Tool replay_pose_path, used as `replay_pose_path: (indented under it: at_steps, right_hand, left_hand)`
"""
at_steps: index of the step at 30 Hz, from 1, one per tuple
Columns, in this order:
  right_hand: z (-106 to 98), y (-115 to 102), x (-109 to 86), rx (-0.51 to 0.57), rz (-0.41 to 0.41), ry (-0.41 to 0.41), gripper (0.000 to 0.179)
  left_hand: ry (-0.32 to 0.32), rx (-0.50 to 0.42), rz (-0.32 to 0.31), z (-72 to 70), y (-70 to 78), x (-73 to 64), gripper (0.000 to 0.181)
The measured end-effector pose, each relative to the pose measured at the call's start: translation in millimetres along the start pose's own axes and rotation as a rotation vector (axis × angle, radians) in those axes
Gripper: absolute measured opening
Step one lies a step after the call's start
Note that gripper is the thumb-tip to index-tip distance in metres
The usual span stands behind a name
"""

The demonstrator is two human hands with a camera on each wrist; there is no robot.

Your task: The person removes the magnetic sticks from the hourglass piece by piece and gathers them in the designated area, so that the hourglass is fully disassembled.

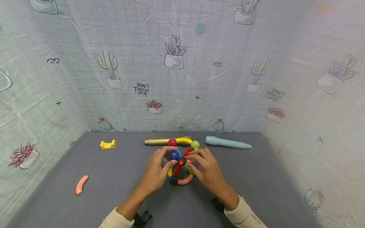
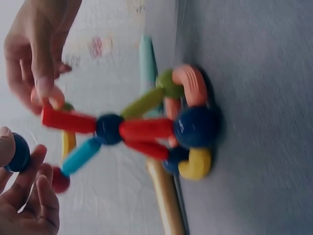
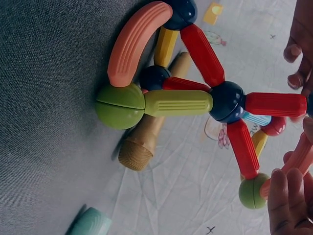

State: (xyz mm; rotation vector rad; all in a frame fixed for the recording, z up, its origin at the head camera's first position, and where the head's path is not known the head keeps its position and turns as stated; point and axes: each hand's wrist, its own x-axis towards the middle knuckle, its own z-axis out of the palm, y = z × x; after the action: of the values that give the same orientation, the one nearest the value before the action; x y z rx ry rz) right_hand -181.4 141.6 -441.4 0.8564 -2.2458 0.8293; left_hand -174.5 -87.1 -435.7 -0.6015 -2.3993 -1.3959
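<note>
A toy structure of magnetic sticks and balls stands on the table. At its middle, a dark blue ball [image 3: 227,102] joins red sticks, a green stick [image 3: 178,102] and a light blue stick [image 2: 81,156]. The base has a pink curved stick [image 1: 185,180] between balls. Higher up, a yellow curved stick [image 1: 183,141] links a red ball [image 1: 172,142] and a green ball [image 1: 195,144]. My left hand [image 1: 158,169] grips a blue ball [image 1: 174,155] beside the upright red stick [image 3: 275,105]. My right hand [image 1: 209,171] pinches another pink curved stick [image 3: 299,157], which meets the upper green ball.
Behind the structure lies a gold microphone [image 1: 156,141]; a teal microphone [image 1: 228,143] lies right of it. A yellow arch block [image 1: 108,145] and a loose pink curved stick [image 1: 81,185] are on the left. Patterned cloth [image 1: 194,79] walls the grey table.
</note>
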Motion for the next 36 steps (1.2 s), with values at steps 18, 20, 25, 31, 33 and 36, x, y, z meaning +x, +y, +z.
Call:
replay_pose_path:
  at_steps: [18, 20, 25, 31, 33, 36]
  right_hand:
    - [-1.5, 1.9, -1.7, 0.012, 0.007, -0.004, 0.03]
    - [-1.7, 1.9, -1.9, 0.008, 0.011, -0.009, 0.03]
    - [-2.0, 1.4, -1.3, 0.004, 0.012, -0.012, 0.031]
    - [-3.0, 0.7, -0.5, 0.006, 0.011, -0.013, 0.029]
    - [-3.3, 0.6, -0.2, 0.008, 0.012, -0.015, 0.028]
    - [-3.7, 0.4, 0.3, 0.01, 0.013, -0.018, 0.028]
  left_hand:
    - [0.246, 0.244, -0.201, -77.0, -93.2, -11.2, 0.039]
    - [0.26, 0.264, -0.227, -84.8, -104.0, -11.8, 0.039]
    - [0.282, 0.294, -0.322, -105.1, -128.8, -11.4, 0.041]
    - [0.24, 0.344, -0.446, -127.5, -157.3, -10.0, 0.041]
    - [0.222, 0.352, -0.471, -132.5, -163.3, -10.5, 0.041]
    - [0.199, 0.374, -0.503, -137.4, -168.0, -12.0, 0.041]
